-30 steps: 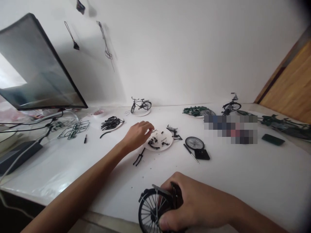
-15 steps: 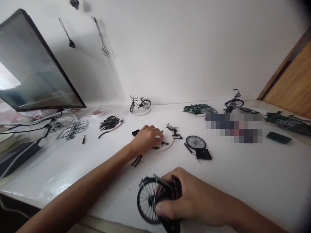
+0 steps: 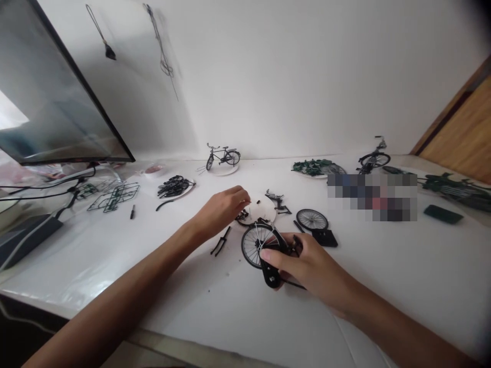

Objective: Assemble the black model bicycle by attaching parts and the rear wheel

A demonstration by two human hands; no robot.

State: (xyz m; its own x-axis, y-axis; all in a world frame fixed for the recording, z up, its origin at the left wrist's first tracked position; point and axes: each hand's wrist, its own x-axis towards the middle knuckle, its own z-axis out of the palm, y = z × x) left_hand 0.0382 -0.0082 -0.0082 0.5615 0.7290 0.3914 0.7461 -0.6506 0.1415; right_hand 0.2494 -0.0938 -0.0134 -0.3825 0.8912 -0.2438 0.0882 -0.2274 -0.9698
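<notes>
My right hand [image 3: 303,260] is closed around a partly built model bicycle [image 3: 271,273], thumb near the hub of its spoked rear wheel. The wheel points left, in front of a round plate [image 3: 268,210] holding small black parts. Over the plate's left side, my left hand [image 3: 226,207] has its fingers pinched together, tips pointing down. Whatever they may hold is too small or hidden. A black fork [image 3: 220,242] lies on the table below that hand. Right of the plate are a small dark frame-like part [image 3: 279,200] and a loose spoked wheel [image 3: 312,220].
A black square piece [image 3: 325,237] lies by the loose wheel. Behind are a finished model bicycle [image 3: 223,156], a pile of black parts [image 3: 174,186] and green parts [image 3: 314,167]. Green sprues [image 3: 113,197] and a monitor [image 3: 65,87] stand left; another bicycle [image 3: 374,158] is at the right.
My right hand has brought the model bicycle up and away from the table's front edge, close to the plate. My left hand has shifted slightly left, uncovering more of the plate.
</notes>
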